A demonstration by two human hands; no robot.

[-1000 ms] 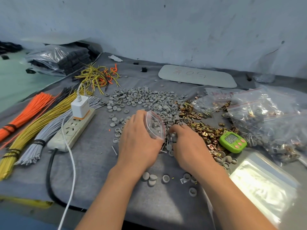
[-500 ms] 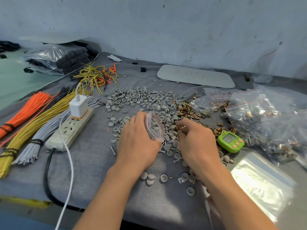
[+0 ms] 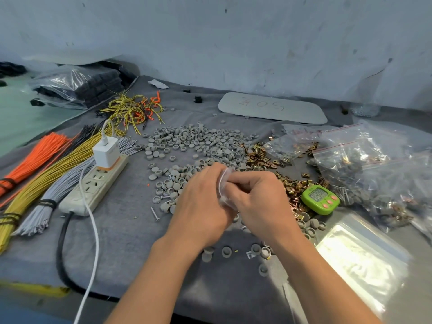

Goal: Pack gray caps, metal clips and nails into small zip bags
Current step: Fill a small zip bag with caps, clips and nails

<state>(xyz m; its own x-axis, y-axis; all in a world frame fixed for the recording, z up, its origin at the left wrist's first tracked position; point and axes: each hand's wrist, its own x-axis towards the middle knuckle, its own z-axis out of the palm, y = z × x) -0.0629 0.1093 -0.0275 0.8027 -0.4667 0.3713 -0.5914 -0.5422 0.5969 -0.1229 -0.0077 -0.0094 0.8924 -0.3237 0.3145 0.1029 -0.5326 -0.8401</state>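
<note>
Hands meet over the middle of the gray cloth (image 3: 121,232), both working one small clear zip bag (image 3: 224,183). Left hand (image 3: 201,206) is curled round the bag from the left side, thumb and fingers closed on the plastic; right hand (image 3: 259,199) is closed w/ fingertips pinched at the bag's upper edge, knuckles up. Can't tell what the right fingertips carry, if anything, since the bag & fingers hide it. Bag sits upright-ish between the two hands, crumpled, contents not clear. Behind the hands lies the big spread of gray caps (image 3: 198,143), w/ more loose caps near the wrists at the front edge. Metal clips (image 3: 259,157), brass-colored, trail from just right of the caps down toward the green timer (image 3: 320,199), which sits right of the right hand. One nail (image 3: 154,213) lies alone on the cloth left of the left hand; a few more are mixed into the caps. Filled zip bags (image 3: 364,164) are heaped at far right, & a stack of empty bags (image 3: 357,265) lies flat near the right forearm. On the left: power strip (image 3: 93,185) w/ a white charger (image 3: 106,153) plugged in, next to bundles of orange, yellow & gray wires (image 3: 44,178). A flat gray plate (image 3: 271,108) w/ scrawled marks rests at the back near the wall.
</note>
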